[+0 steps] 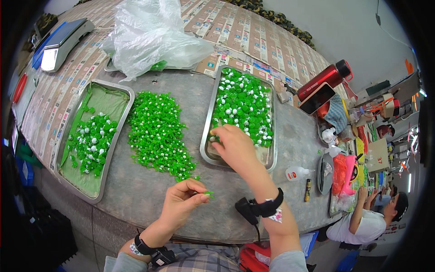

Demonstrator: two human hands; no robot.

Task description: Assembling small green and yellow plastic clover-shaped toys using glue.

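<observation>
In the head view, the left hand (181, 201) angles inward, thumb and fingers pinching a small green piece (209, 194). The right hand (235, 146) reaches forward, fingers curled inside a tray (210, 109), its rim just left of them; whether they hold anything cannot be told. Beyond the left fingers lies a green pile (158, 133); bare surface (219, 213) opens rightward, its edge nearer the body.
</observation>
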